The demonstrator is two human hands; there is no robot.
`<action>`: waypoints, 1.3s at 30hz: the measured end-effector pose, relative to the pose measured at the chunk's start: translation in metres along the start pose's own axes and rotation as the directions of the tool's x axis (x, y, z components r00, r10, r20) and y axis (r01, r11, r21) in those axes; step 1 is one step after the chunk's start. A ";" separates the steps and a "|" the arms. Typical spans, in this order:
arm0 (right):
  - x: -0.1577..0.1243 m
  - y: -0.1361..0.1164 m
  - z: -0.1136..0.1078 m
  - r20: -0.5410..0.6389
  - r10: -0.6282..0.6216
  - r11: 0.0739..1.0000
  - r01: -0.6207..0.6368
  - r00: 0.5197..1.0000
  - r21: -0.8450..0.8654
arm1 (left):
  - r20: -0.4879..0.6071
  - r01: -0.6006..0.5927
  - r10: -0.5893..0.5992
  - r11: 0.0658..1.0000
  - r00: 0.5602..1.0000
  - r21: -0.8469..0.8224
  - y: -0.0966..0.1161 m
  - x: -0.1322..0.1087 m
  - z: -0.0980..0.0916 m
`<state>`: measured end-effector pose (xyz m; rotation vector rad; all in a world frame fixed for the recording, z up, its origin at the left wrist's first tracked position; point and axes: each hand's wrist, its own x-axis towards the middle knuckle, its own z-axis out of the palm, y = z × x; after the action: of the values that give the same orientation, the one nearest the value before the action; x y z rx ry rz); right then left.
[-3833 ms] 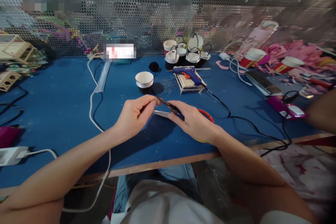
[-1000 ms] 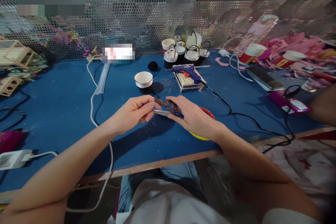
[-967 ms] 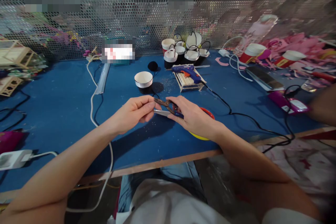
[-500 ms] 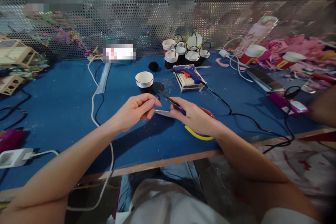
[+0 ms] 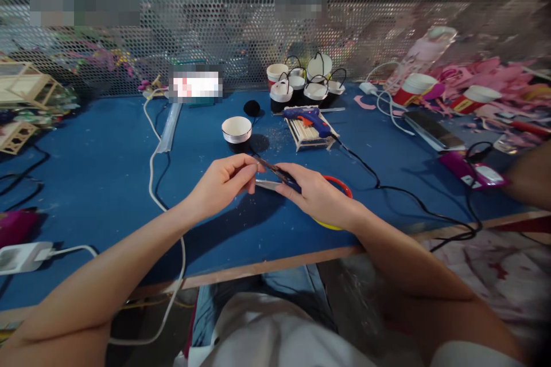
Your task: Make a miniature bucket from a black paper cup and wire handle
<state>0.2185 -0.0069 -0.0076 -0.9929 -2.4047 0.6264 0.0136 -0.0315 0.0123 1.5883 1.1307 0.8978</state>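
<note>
My right hand (image 5: pixel 318 198) grips a pair of scissors (image 5: pixel 275 175) with red and yellow handles; the blades point left and stand slightly apart. My left hand (image 5: pixel 221 183) is pinched, its fingertips at the blade tips, holding something thin and dark that I cannot make out. Both hands hover over the blue table (image 5: pixel 94 172) near its front edge. A white paper cup with a black base (image 5: pixel 236 131) stands just beyond my hands.
A blue glue gun (image 5: pixel 307 119) rests on a stick rack, its black cord trailing right. Several handled cups (image 5: pixel 303 87) cluster at the back. A white cable (image 5: pixel 151 166) runs down the left. Pink clutter and another person's arm (image 5: pixel 529 175) are at right.
The scissor blades opened wider half a second ago and have now come closer together. My left fingertips stay pinched at the blade tips; both hands barely shifted.
</note>
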 end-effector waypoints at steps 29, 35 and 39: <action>0.004 -0.010 -0.024 0.072 -0.135 0.966 0.148 0.988 -0.212 | 0.282 0.194 -0.092 0.913 0.955 -0.360 0.016 -0.009 -0.008; 0.002 -0.020 -0.014 -0.003 -0.013 0.996 0.012 1.000 -0.085 | -0.123 -0.181 0.224 0.939 0.967 0.292 0.011 -0.006 0.007; 0.006 -0.025 -0.007 -0.020 0.094 0.992 -0.095 0.995 -0.079 | -0.201 -0.200 0.388 0.774 0.900 0.601 0.008 0.000 0.007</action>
<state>0.2054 -0.0173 0.0133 -1.1459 -2.3962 0.5567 0.0223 -0.0348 0.0179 2.2232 1.4957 1.1190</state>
